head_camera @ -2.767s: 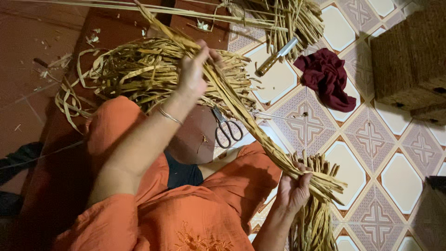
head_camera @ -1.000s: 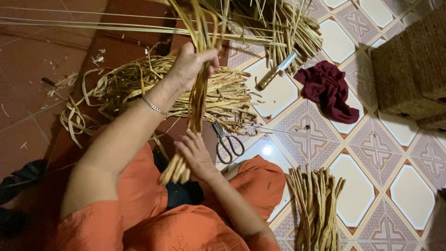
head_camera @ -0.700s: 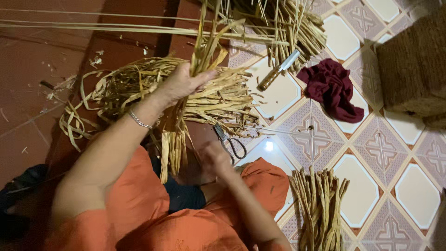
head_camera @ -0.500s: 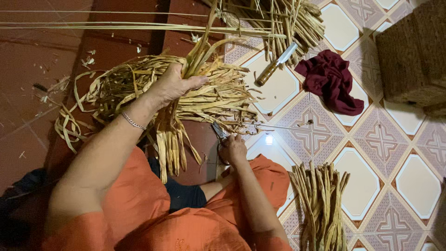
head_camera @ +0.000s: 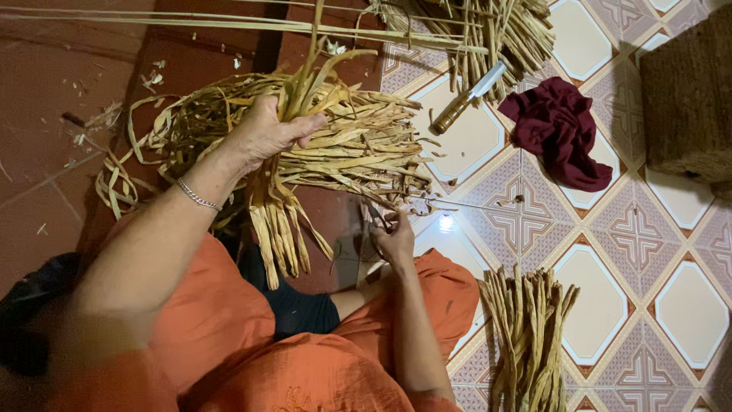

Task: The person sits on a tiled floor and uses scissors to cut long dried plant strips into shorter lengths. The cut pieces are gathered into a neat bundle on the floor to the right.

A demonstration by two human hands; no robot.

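- The left hand (head_camera: 267,133) was clenched around a bunch of dried straw strips (head_camera: 278,221); the cut ends hung down over the lap, the long ends rose above the fist; a thin silver bracelet (head_camera: 198,196) sat on that wrist.
- The right hand (head_camera: 396,240) was closed on the handles of a pair of scissors (head_camera: 375,221) — mostly hidden by the fingers and by the straw above, so whether the blades were apart I cannot tell.
- Behind the held bunch a large loose heap of straw (head_camera: 358,145) lay on the floor (head_camera: 46,91), where the red tiles meet the patterned ones.
- A knife (head_camera: 467,98) with a wooden handle lay on a white patterned tile near the floor's top edge; just to its right, a crumpled dark red cloth (head_camera: 563,131).
- A tidy bundle of trimmed strips (head_camera: 526,336) lay by the right knee, toward the bottom edge.
- A woven brown basket (head_camera: 686,99) stood at the right edge, well apart from both hands; more straw stalks (head_camera: 488,27) lay along the top edge.
- The person wore orange clothing (head_camera: 229,336).
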